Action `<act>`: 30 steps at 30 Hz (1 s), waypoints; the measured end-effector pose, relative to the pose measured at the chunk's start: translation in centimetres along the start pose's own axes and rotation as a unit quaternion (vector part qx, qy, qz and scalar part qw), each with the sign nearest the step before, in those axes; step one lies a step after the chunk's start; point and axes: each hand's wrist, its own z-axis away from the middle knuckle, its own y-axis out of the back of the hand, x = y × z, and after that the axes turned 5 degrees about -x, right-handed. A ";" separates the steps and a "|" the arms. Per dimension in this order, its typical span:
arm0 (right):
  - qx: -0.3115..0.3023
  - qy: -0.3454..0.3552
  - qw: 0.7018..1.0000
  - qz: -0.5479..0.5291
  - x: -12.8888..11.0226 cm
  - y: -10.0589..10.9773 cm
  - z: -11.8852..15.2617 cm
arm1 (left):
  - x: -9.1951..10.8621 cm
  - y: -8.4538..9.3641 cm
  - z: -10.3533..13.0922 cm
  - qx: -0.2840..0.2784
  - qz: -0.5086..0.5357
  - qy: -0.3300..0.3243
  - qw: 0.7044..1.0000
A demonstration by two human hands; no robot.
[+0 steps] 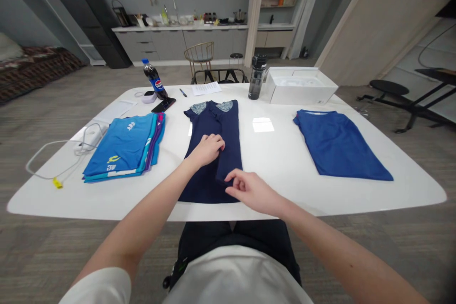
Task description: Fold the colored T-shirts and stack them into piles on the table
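Both hands on a navy shirt part-folded on the white counter.

Right hand (251, 190), nearest the camera, has its fingers curled and pinches the lower edge of a folded-over panel of the navy shirt (213, 152); left hand (208, 148), just beyond it, lies loosely closed, knuckles up, pressing the cloth flat at mid-length. Folded lengthwise, the shirt lies directly under both hands on the counter (278, 166), its patterned shoulders (212, 107) at the far end. It looks thin, soft and light, likely to slump and crease, so edges and corners seem the best places to pinch while a flat palm holds the rest. Left of the left hand sits a stack of folded blue shirts (124, 149); well to the right of the right hand lies a royal-blue shirt (338, 147). Beyond the hands stand a cola bottle (154, 80), a dark tumbler (257, 77) and a white box (301, 85).
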 end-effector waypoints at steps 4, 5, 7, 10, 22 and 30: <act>-0.156 -0.010 0.988 0.006 1.3 -2.3 -1.0 | 0.4 -1.7 5.1 -0.011 0.016 0.025 0.999; -0.179 -0.014 0.984 0.008 2.0 -2.2 -1.3 | 0.7 -2.0 6.0 -0.006 0.037 0.030 0.999; -0.217 -0.025 0.976 -0.003 3.4 -1.2 -2.0 | 1.3 -2.5 6.9 0.006 0.074 0.034 0.997; -0.225 -0.042 0.972 -0.050 5.1 1.6 -3.8 | 1.4 -2.7 6.4 0.019 0.103 0.051 0.993; 0.176 -0.123 0.964 0.155 11.5 15.2 -23.1 | -10.3 -2.5 -11.6 0.109 0.190 0.328 0.919; 0.270 -0.114 0.932 0.212 14.7 19.3 -34.8 | -16.6 -3.4 -22.2 0.003 0.040 0.402 0.915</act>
